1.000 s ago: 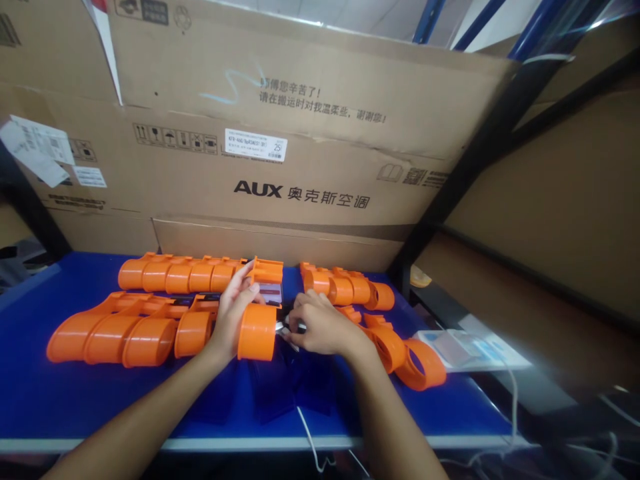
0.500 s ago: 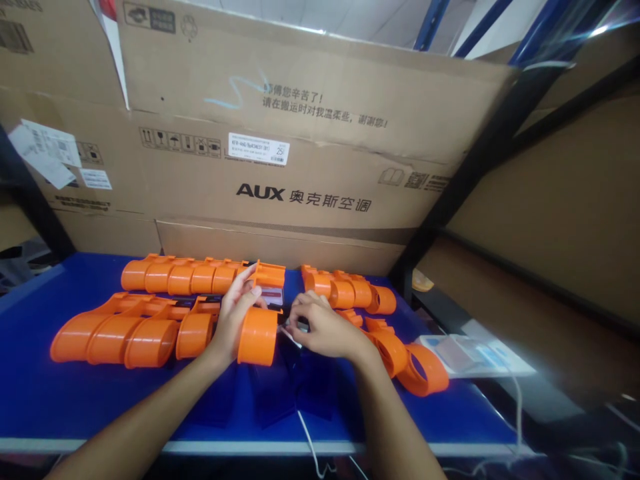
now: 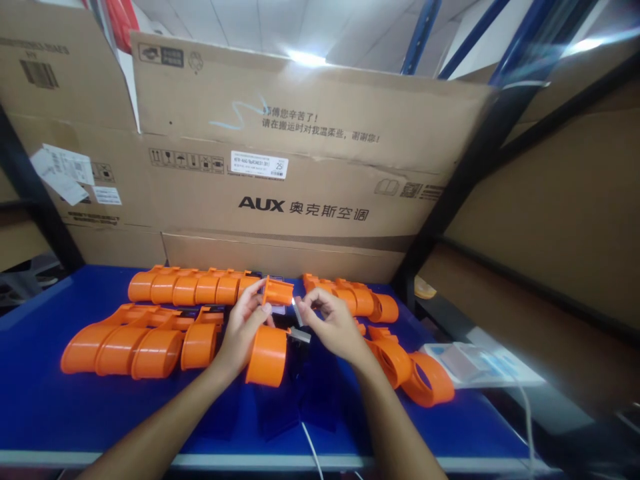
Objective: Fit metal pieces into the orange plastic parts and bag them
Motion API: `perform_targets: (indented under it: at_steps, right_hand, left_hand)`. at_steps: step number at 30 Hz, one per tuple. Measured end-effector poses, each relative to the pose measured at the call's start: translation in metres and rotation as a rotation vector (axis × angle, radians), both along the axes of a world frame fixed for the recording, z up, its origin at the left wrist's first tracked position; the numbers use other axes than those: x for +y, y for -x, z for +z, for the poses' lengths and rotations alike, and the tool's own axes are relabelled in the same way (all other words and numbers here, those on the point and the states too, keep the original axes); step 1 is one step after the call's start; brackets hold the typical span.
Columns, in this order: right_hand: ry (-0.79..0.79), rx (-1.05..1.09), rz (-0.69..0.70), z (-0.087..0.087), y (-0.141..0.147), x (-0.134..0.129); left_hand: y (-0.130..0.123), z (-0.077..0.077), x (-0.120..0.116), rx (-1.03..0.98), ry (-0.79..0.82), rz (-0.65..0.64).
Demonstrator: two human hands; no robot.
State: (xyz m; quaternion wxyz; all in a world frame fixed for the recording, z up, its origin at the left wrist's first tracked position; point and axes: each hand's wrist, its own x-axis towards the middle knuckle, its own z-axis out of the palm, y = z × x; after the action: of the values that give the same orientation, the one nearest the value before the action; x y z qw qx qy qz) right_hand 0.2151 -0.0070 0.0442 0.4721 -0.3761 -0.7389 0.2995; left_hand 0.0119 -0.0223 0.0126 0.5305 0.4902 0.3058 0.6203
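Observation:
My left hand (image 3: 244, 328) is closed around an orange plastic part (image 3: 267, 357), raised above the blue table. Its wide ring hangs low, and a narrower flanged end (image 3: 279, 292) sticks up past my fingertips. A small silvery strip (image 3: 301, 335) juts from the ring's right side. My right hand (image 3: 333, 321) pinches another thin, light strip (image 3: 299, 312) close to the flanged end. Whether that strip touches the orange part, I cannot tell. Below both hands lie dark blue flat pieces (image 3: 277, 413), partly hidden.
Rows of similar orange parts stand at the left (image 3: 157, 353) and right (image 3: 430, 380) on the blue table (image 3: 35, 400). Behind is a large cardboard box (image 3: 200, 220). A white tray (image 3: 480, 377) sits at the right edge. A white cable (image 3: 313, 447) runs off the front.
My right hand has lifted from beside the ring up to the flanged end, holding a strip. The strip at the ring now shows plainly. The view has tilted slightly upward.

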Motion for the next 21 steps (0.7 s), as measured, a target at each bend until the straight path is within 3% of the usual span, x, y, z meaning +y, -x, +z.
perform_targets:
  at_steps: [5, 21]
  right_hand:
    - [0.068, 0.16, 0.046, -0.007, 0.005, 0.001]
    - [-0.06, 0.289, -0.082, -0.017, 0.008, 0.01]
  left_hand:
    - [0.0, -0.003, 0.002, 0.011, -0.01, 0.013]
    - [-0.001, -0.006, 0.002, -0.032, 0.017, -0.016]
